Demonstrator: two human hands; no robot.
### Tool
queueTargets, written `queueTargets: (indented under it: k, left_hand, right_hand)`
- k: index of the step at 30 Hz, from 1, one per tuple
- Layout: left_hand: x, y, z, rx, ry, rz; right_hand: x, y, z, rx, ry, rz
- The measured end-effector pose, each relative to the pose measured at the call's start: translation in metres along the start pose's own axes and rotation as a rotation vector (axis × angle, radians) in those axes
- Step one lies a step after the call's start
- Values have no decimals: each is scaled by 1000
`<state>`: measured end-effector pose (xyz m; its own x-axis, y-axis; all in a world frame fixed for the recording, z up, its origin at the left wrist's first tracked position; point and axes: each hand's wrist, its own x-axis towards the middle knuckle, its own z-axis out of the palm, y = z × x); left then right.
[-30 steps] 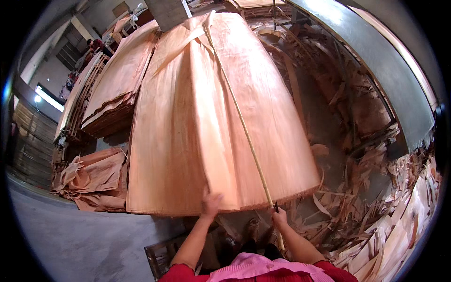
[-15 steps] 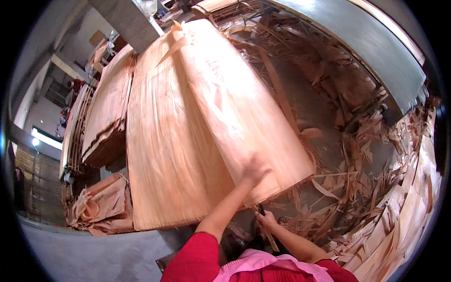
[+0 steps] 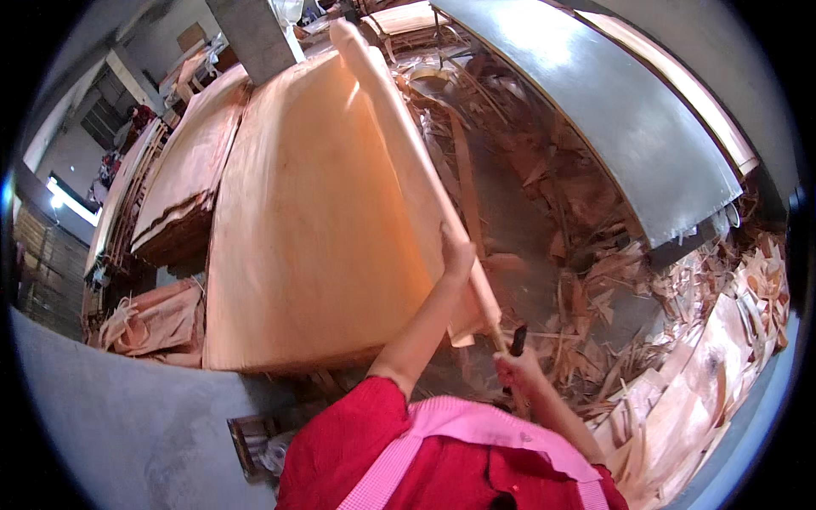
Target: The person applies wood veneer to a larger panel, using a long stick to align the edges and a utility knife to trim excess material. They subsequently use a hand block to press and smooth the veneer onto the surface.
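Note:
A large pale wood veneer sheet (image 3: 408,161) is raised along its right edge, which curls into a long narrow roll. My left hand (image 3: 457,253) is closed round that curled edge, near its close end. Below it lies the broad flat top of a veneer stack (image 3: 297,229). Just off the stack's near right corner, my right hand (image 3: 520,371) grips a black-handled tool (image 3: 518,341), whose blade or tip I cannot make out. A thin pale wooden strip (image 3: 499,337) shows beside that hand, touching or close to the sheet's end.
Torn veneer scraps (image 3: 680,399) heap up at right and litter the floor. A long grey-topped table (image 3: 595,102) stands at far right. More veneer stacks (image 3: 187,161) and crumpled sheets (image 3: 157,323) lie at left. A concrete pillar (image 3: 255,38) rises behind.
The top sheet's right part, lying folded over before, is now lifted into a narrow upright curl. My left hand has gone from flat on it to holding its edge. My right hand moved slightly right.

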<state>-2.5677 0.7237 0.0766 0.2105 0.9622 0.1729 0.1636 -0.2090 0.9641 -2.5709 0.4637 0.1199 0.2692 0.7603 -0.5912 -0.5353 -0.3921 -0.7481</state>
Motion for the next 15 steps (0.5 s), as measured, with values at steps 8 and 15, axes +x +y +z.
queueTargets:
  k: [8, 15]
  left_hand:
    - [-35, 177, 222, 334, -216, -234]
    - [-61, 268, 409, 439, -283, -262]
  right_hand:
    - [-72, -124, -209, 285, -220, -87]
    - [-97, -205, -362, 281, -211, -216]
